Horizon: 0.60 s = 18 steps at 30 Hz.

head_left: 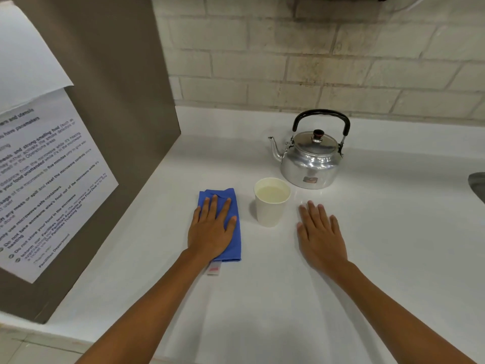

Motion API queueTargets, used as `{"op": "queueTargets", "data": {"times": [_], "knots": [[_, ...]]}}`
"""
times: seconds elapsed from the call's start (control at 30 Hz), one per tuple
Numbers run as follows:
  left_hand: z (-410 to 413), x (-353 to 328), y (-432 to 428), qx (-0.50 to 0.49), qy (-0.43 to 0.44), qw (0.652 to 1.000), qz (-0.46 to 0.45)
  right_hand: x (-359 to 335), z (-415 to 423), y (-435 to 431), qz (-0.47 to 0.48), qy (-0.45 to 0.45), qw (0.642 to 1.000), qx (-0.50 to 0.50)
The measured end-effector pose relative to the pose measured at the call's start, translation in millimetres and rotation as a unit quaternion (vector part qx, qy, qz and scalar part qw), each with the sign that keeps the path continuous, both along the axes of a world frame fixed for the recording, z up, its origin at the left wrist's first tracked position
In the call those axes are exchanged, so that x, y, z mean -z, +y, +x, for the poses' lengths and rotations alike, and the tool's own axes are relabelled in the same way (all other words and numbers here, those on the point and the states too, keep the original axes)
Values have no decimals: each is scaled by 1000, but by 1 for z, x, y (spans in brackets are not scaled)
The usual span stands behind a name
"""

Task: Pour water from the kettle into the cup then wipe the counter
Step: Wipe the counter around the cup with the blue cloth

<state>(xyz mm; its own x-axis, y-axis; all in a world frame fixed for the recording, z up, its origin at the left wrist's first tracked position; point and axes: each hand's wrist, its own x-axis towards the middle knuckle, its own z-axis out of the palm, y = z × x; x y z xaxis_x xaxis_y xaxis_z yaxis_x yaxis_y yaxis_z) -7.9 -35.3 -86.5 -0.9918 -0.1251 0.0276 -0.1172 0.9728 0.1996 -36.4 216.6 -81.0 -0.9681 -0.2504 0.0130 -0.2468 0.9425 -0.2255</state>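
The white, glossy table is carrying three items. A polished round metal kettle with a black arched handle and black lid knob is standing upright toward the back, lid on, spout pointing left. A white paper cup is standing upright just in front of the kettle and slightly left of it, close but apart; it is holding pale liquid nearly to the rim. A folded blue cloth is lying flat to the left of the cup, not touching it, with a small white and pink tag showing at its near edge.

The left hand is lying palm down on the blue cloth, its fingers extended and slightly spread, pressing flat rather than gripping. The right hand is lying palm down on the bare table to the right of the cup, fingers straight and open, holding nothing.

A brown panel is bounding the table on the left and is carrying a printed white paper notice. A pale brick wall is running behind the kettle. A grey curved edge is showing at the far right; I cannot tell what it is.
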Motion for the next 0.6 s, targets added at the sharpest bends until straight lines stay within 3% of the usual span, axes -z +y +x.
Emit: {"op": "queueTargets", "data": {"times": [0.33,0.6], "knots": [[-40,-3,4,99,-11,995,5,7,-3,1,12,2,1000,-3],[-97,-3,-22,72,-14,997,-1,9,-2,0,9,13,1000,3]]}}
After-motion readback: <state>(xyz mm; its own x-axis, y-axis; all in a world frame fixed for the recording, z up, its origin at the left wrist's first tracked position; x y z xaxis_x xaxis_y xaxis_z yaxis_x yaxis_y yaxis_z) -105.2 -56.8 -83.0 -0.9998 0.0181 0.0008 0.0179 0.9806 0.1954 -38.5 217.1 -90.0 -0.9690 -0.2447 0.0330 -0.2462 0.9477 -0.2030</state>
